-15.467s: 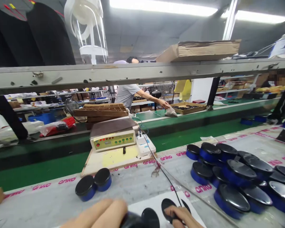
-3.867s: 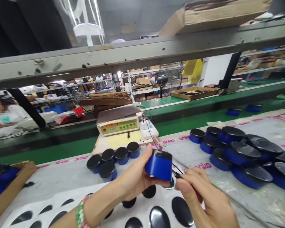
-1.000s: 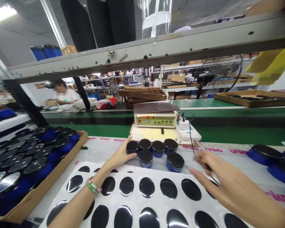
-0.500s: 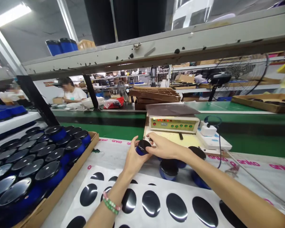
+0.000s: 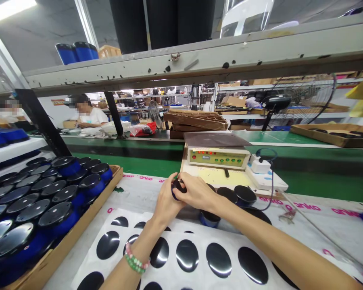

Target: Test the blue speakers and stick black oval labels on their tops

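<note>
A small blue cylinder with a glossy black top [image 5: 178,185] is held up over the bench between both hands. My left hand [image 5: 166,203] wraps round its left side and underside. From the right, my right hand [image 5: 198,193] closes over the cylinder, thumb and fingers against its black top. Much of the cylinder is hidden by the fingers. Below my wrists lies a white sheet [image 5: 202,257] bearing rows of shiny black ovals. Several similar cylinders, one with a round black top [image 5: 245,194], stand beyond and under my right forearm.
A cardboard tray [image 5: 77,229] packed with black-topped blue cylinders occupies the left. Behind my hands stands a control box [image 5: 218,158] with red lights, beside a white power adapter [image 5: 261,164] and its cable. A shelf beam [image 5: 205,60] crosses overhead. A person [image 5: 90,114] sits at the far left.
My right hand has curled further over the cylinder, covering more of its black top. Both hands have drawn closer together round it. The camera view has shifted slightly.
</note>
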The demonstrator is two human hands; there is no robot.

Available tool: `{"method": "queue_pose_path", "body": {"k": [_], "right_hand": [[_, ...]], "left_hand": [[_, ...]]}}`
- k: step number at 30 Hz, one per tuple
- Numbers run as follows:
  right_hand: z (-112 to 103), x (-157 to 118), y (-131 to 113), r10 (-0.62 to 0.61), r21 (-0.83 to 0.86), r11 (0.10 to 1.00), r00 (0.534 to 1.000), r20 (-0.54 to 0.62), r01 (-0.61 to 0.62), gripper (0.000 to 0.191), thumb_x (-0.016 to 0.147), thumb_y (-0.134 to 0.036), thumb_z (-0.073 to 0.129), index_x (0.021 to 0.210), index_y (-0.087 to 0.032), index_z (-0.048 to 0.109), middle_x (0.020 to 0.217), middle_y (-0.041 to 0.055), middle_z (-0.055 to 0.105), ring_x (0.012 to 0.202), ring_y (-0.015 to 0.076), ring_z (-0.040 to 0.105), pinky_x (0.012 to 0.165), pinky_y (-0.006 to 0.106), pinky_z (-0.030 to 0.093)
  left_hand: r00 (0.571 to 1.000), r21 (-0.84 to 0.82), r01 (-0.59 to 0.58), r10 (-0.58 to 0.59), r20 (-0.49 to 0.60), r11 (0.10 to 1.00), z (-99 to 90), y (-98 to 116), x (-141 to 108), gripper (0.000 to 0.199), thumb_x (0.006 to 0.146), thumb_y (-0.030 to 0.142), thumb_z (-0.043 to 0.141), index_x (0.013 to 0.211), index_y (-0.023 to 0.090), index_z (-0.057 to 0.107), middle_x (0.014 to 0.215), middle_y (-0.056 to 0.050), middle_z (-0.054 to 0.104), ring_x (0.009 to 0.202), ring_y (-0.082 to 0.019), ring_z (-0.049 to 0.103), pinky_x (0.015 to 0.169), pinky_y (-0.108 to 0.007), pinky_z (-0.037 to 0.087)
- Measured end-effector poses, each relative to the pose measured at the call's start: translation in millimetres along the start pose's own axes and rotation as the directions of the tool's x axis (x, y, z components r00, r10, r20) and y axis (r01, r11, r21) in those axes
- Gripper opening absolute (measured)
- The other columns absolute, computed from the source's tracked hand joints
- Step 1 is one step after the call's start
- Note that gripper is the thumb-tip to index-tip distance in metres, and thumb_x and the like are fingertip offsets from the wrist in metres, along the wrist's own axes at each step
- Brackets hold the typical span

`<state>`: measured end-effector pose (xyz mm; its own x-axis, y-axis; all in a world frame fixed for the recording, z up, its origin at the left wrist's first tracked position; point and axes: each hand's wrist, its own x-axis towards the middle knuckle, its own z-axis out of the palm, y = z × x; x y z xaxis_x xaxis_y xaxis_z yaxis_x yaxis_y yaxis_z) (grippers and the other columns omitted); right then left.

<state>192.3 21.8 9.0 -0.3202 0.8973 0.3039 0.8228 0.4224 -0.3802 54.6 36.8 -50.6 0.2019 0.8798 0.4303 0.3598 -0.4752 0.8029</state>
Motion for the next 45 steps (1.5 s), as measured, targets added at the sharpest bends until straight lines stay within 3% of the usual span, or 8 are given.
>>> {"method": "queue_pose_path", "body": {"k": [8, 13, 19, 25, 32, 36, 41, 45], "right_hand": [[-13, -17, 0, 0.045, -0.054, 0.997, 0.999, -0.013, -0.046, 0.023, 0.089, -0.043, 0.05, 0.089, -0.021, 0.047, 0.079, -0.0005, 0.058, 0.064, 0.0139, 0.052, 0.057, 0.025, 0.032], [-42, -12, 23, 0.177, -0.166, 0.97, 0.984, -0.001, -0.175, 0.038, 0.095, -0.051, 0.04, 0.105, -0.016, 0.052, 0.093, 0.0056, 0.062, 0.082, 0.0173, 0.059, 0.072, 0.031, 0.045], [-37, -11, 46, 0.284, -0.295, 0.934, 0.918, 0.275, -0.2, 0.031, 0.09, -0.04, 0.057, 0.108, -0.015, 0.059, 0.102, 0.0054, 0.062, 0.085, 0.017, 0.062, 0.076, 0.037, 0.052], [-29, -11, 41, 0.16, -0.231, 0.97, 0.91, 0.382, -0.074, 0.026, 0.092, -0.034, 0.056, 0.11, -0.016, 0.058, 0.103, 0.0052, 0.062, 0.086, 0.0163, 0.062, 0.075, 0.036, 0.053], [-5, -12, 38, 0.154, -0.221, 0.971, 0.94, 0.305, -0.087, 0.029, 0.092, -0.034, 0.056, 0.114, -0.016, 0.057, 0.111, 0.0068, 0.06, 0.094, 0.0192, 0.061, 0.081, 0.04, 0.051], [6, -11, 36, 0.176, -0.233, 0.965, 0.954, 0.241, -0.119, 0.029, 0.092, -0.034, 0.056, 0.114, -0.016, 0.057, 0.113, 0.0071, 0.06, 0.098, 0.0203, 0.06, 0.083, 0.042, 0.051], [14, -5, 35, 0.224, -0.239, 0.954, 0.958, 0.177, -0.179, 0.029, 0.092, -0.035, 0.056, 0.113, -0.015, 0.057, 0.113, 0.0071, 0.06, 0.098, 0.0203, 0.06, 0.083, 0.042, 0.05], [8, -6, 33, 0.254, -0.219, 0.953, 0.95, 0.184, -0.212, 0.03, 0.091, -0.035, 0.056, 0.114, -0.016, 0.057, 0.114, 0.0073, 0.059, 0.097, 0.0202, 0.06, 0.083, 0.041, 0.051]], "left_hand": [[0.998, 0.053, -0.063, 0.062, 0.031, 0.997, 6.1, 13, -6, 0.077, 0.063, 0.021, 0.072, 0.132, 0.023, 0.039, 0.121, -0.008, 0.059, 0.106, -0.024, 0.059, 0.092, -0.037, 0.047], [0.99, 0.108, 0.017, -0.002, -0.139, 0.994, -5.5, -5, 8, 0.063, 0.079, 0.037, 0.062, 0.133, 0.019, 0.035, 0.133, -0.013, 0.047, 0.121, -0.027, 0.049, 0.101, -0.042, 0.039], [0.987, 0.18, 0.122, -0.101, -0.123, 0.976, -16.4, -47, 20, 0.058, 0.071, 0.028, 0.068, 0.121, 0.015, 0.042, 0.112, -0.013, 0.059, 0.103, -0.027, 0.06, 0.09, -0.043, 0.046], [0.989, 0.344, 0.077, -0.027, -0.148, 0.936, -10.1, -33, 9, 0.06, 0.068, 0.017, 0.066, 0.124, 0.019, 0.044, 0.135, -0.017, 0.04, 0.13, -0.036, 0.035, 0.102, -0.056, 0.028], [0.992, 0.436, -0.116, 0.125, 0.009, 0.893, -0.9, -3, -2, 0.048, 0.072, 0.019, 0.065, 0.118, 0.027, 0.054, 0.129, -0.007, 0.051, 0.135, -0.029, 0.028, 0.11, -0.049, 0.017], [0.997, 0.434, 0.021, 0.012, -0.075, 0.901, -3.1, -14, -1, 0.066, 0.069, 0.02, 0.068, 0.13, 0.021, 0.043, 0.147, -0.017, 0.027, 0.137, -0.041, 0.016, 0.105, -0.062, 0.016], [0.995, 0.296, 0.095, -0.09, -0.031, 0.95, -11.0, -36, 9, 0.062, 0.076, 0.017, 0.062, 0.133, 0.017, 0.038, 0.131, -0.018, 0.042, 0.118, -0.031, 0.05, 0.099, -0.048, 0.039], [0.999, 0.166, 0.024, -0.031, 0.037, 0.986, -9.1, -42, 16, 0.058, 0.078, 0.021, 0.066, 0.131, 0.018, 0.042, 0.127, -0.011, 0.047, 0.117, -0.026, 0.051, 0.101, -0.044, 0.041]]}}
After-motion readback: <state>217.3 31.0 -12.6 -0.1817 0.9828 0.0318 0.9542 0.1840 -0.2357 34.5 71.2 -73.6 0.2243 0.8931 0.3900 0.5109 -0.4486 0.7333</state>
